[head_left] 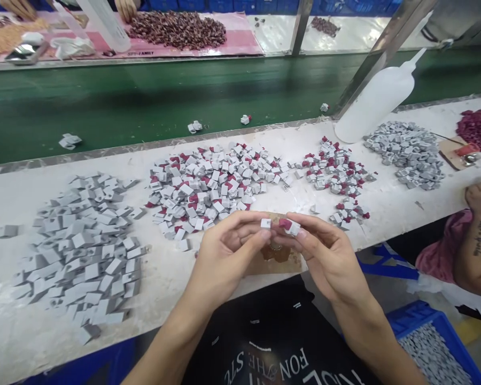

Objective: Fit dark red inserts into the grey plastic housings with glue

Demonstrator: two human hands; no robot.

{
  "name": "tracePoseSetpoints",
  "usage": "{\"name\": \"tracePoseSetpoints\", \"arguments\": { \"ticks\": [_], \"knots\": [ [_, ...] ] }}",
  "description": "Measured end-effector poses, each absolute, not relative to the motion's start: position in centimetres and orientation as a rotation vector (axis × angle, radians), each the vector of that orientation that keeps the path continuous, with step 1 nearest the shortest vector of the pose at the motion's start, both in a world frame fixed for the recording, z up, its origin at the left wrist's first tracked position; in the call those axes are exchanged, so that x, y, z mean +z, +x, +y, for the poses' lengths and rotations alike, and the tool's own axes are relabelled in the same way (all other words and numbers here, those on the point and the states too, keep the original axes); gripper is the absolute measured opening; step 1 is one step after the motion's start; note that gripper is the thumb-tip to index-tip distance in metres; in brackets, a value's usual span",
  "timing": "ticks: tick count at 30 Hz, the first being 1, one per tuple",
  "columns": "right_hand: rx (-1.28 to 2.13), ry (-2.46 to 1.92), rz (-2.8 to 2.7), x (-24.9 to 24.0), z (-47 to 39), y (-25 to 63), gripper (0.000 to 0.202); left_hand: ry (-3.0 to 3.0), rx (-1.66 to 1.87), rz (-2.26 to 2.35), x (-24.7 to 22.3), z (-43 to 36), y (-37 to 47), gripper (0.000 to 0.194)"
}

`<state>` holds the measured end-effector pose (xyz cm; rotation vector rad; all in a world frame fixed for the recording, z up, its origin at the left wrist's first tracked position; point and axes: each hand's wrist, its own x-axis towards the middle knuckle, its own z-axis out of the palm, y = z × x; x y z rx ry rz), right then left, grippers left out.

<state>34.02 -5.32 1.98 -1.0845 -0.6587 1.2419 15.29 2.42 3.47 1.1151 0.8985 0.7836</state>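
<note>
Between thumb and forefinger, my left hand (234, 248) pinches a small light grey plastic block (265, 223). A second small plastic piece, white-grey with a dark red part (291, 226), is gripped by my right hand (324, 254). The two pieces face each other a short gap apart, above a stained brown board (278, 259) at the table's near edge. Just beyond my hands lies a heap of grey-white and dark red pieces (216, 184). A smaller pile of similar two-coloured pieces (336, 171) is farther right.
Plain grey blocks (84, 251) are heaped on the left. A white squeeze bottle (377, 101) leans by a metal post. Behind runs a green conveyor belt (152, 101) carrying a few pieces. At right are a co-worker's tattooed arm (479, 240) and a blue crate (449, 326) of grey parts.
</note>
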Motion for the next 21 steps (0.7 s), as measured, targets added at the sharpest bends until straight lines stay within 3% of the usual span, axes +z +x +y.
{"name": "tracePoseSetpoints", "arguments": {
  "ticks": [9, 21],
  "knots": [
    [1.172, -1.230, -0.648, 1.1, -4.8, 34.3, 0.025, 1.053, 0.753, 0.812, 2.6, 3.3, 16.1, 0.016],
    [1.279, -1.265, -0.976, 3.1, -1.5, 34.4, 0.016, 1.353, 0.824, 0.915, 2.9, 4.9, 14.3, 0.008]
  ]
}}
